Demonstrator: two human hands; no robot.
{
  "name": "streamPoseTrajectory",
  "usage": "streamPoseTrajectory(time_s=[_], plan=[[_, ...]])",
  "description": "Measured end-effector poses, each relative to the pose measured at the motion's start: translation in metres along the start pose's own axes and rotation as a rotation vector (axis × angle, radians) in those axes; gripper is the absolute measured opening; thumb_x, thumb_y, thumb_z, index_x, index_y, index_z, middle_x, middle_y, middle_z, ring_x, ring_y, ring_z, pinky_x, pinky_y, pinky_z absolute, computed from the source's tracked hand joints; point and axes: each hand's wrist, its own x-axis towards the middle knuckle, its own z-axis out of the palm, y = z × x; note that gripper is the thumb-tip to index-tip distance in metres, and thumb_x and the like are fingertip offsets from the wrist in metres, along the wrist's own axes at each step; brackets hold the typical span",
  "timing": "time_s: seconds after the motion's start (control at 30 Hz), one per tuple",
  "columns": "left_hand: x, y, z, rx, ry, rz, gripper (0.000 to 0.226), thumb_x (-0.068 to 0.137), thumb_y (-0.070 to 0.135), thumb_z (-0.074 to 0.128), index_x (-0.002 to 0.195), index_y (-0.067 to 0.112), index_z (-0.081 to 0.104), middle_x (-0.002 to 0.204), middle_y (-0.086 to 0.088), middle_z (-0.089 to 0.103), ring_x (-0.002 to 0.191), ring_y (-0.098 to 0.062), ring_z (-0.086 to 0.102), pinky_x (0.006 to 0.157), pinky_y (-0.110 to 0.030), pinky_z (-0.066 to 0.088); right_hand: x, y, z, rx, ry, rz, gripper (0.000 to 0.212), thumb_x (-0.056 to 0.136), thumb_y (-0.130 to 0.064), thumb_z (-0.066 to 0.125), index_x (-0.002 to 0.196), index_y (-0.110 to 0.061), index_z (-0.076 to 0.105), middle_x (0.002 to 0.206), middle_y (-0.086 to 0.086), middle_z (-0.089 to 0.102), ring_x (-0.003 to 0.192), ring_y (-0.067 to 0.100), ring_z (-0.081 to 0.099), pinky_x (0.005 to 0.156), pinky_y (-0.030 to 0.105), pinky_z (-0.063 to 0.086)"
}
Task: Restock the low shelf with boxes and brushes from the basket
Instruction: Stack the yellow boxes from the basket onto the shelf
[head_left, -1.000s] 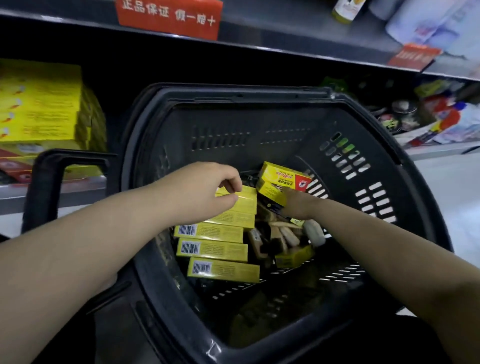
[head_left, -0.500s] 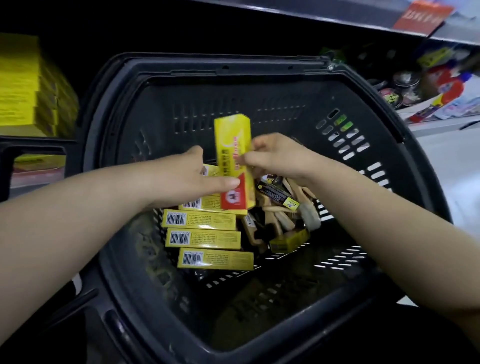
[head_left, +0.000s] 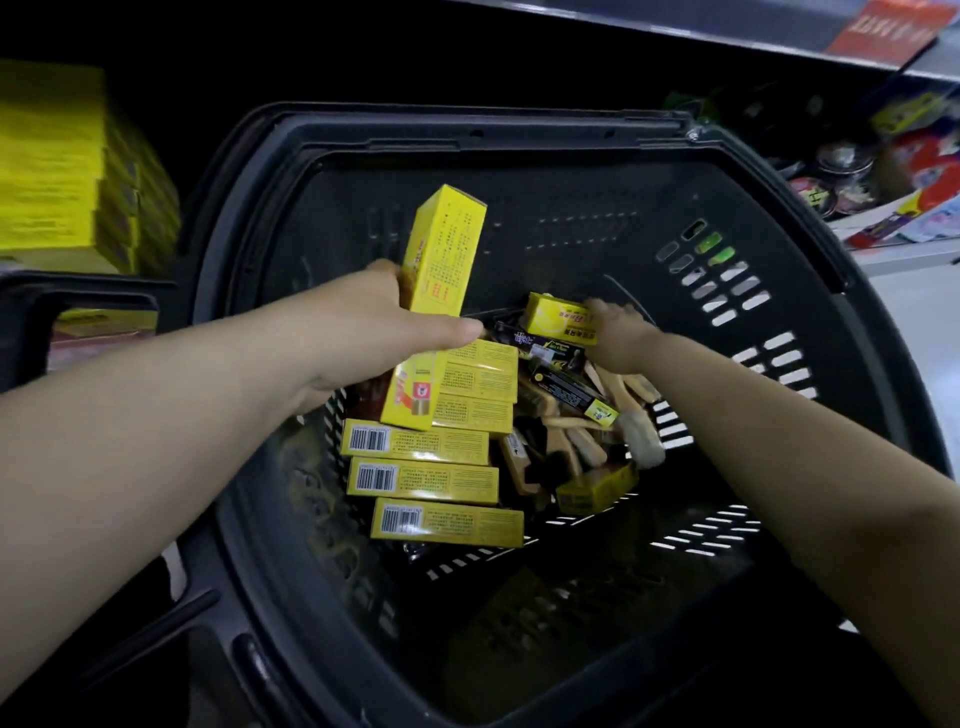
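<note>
Yellow oblong box (head_left: 444, 249), probably cardboard

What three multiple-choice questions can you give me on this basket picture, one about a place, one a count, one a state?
1. Where do the brushes lie? A on the shelf; B in a hand; C in the basket.
2. How many flat boxes show barcodes? A one; B three; C six.
3. The left hand: A grips a yellow box; B hangs open; C rests on the rim.
Answers: C, piled beside the flat boxes; B, three barcodes face up; A, its thumb crosses the upright box.
</note>
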Motion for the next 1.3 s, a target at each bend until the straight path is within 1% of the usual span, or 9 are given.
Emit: streamPoseTrajectory(time_s=[0.13, 0.23, 0.4, 0.5, 0.7, 0.8, 0.93, 1.03, 1.3], plan=[[-0.001, 0.003, 0.000, -0.050, -0.037, -0.033, 0.074, 0.069, 0.058, 0.069, 0.129, 0.021, 0.046, 0.119, -0.001, 0.063, 0.114, -0.020, 0.056, 0.098, -0.037, 0.042, 0.001, -0.006, -0.002, -0.145, 0.103, 0.036, 0.066, 0.091, -0.022, 0.053, 0.148, -0.027, 0.019, 0.145, 0.018, 0.026, 0.131, 0.039, 0.031, 0.104, 0.047, 0.034], [-0.005, 0.006, 0.002, -0.138, -0.039, -0.047, 0.044, 0.079, 0.054, 0.062, 0.111, 0.026, 0.053, 0.110, 0.000, 0.068, 0.104, -0.018, 0.062, 0.087, -0.033, 0.045, -0.010, -0.019, -0.008, -0.166, 0.181, 0.029, 0.052, 0.090, -0.031, 0.057, 0.136, -0.017, 0.037, 0.137, 0.017, 0.036, 0.123, 0.037, 0.040, 0.097, 0.045, 0.040], [-0.007, 0.009, 0.003, -0.260, -0.051, -0.052, 0.029, 0.085, 0.047, 0.059, 0.104, 0.026, 0.055, 0.108, -0.003, 0.068, 0.101, -0.021, 0.064, 0.094, -0.037, 0.045, -0.050, -0.044, -0.060, 0.323, 0.143, -0.094, 0.031, 0.076, -0.034, 0.072, 0.080, -0.014, 0.048, 0.079, 0.003, 0.057, 0.073, 0.020, 0.056, 0.050, 0.026, 0.040], [-0.006, 0.009, 0.002, -0.285, -0.037, -0.057, 0.050, 0.082, 0.045, 0.063, 0.117, 0.010, 0.056, 0.106, -0.006, 0.071, 0.097, -0.023, 0.067, 0.094, -0.040, 0.049, -0.090, -0.070, -0.077, 0.935, -0.140, -0.238, 0.026, 0.080, -0.031, 0.071, 0.078, -0.016, 0.049, 0.079, 0.003, 0.070, 0.068, 0.013, 0.070, 0.052, 0.019, 0.051], [-0.010, 0.010, 0.002, -0.320, -0.067, 0.000, 0.036, 0.075, 0.033, 0.071, 0.104, 0.011, 0.066, 0.095, -0.006, 0.075, 0.086, -0.018, 0.071, 0.077, -0.030, 0.054, -0.116, -0.102, -0.077, 1.134, -0.220, -0.453, 0.037, 0.094, -0.042, 0.048, 0.071, -0.014, 0.055, 0.073, 0.003, 0.067, 0.069, 0.016, 0.070, 0.059, 0.020, 0.054], [-0.010, 0.009, 0.001, -0.302, -0.023, 0.017, 0.031, 0.073, 0.026, 0.075, 0.102, 0.019, 0.064, 0.093, -0.004, 0.075, 0.085, -0.020, 0.071, 0.074, -0.032, 0.054, -0.110, -0.085, -0.075, 1.274, -0.464, -0.491, 0.041, 0.091, -0.049, 0.046, 0.085, -0.011, 0.060, 0.089, 0.005, 0.072, 0.084, 0.021, 0.070, 0.074, 0.027, 0.057], [-0.007, 0.007, 0.000, -0.287, -0.006, 0.007, 0.041, 0.068, 0.024, 0.078, 0.105, 0.019, 0.061, 0.092, -0.006, 0.075, 0.086, -0.022, 0.071, 0.082, -0.039, 0.054, -0.082, -0.052, -0.022, 0.500, -0.627, -0.362, 0.030, 0.096, -0.028, 0.048, 0.121, -0.015, 0.058, 0.123, 0.002, 0.062, 0.108, 0.014, 0.060, 0.093, 0.029, 0.045], [-0.006, 0.007, 0.000, -0.261, -0.009, 0.017, 0.042, 0.067, 0.022, 0.079, 0.106, 0.017, 0.062, 0.095, -0.007, 0.074, 0.088, -0.024, 0.071, 0.086, -0.041, 0.053, -0.076, -0.036, 0.031, -0.150, -0.860, -0.226, 0.042, 0.096, -0.011, 0.048, 0.138, -0.010, 0.043, 0.139, 0.012, 0.046, 0.107, 0.021, 0.048, 0.077, 0.025, 0.044], [-0.005, 0.007, 0.001, -0.230, -0.010, 0.052, 0.027, 0.070, 0.020, 0.077, 0.095, 0.020, 0.065, 0.089, -0.004, 0.075, 0.085, -0.024, 0.071, 0.088, -0.041, 0.052, -0.071, -0.051, 0.062, -0.644, -0.753, -0.369, 0.071, 0.084, -0.007, 0.064, 0.146, -0.021, 0.031, 0.145, 0.008, 0.037, 0.127, 0.030, 0.043, 0.090, 0.040, 0.047]])
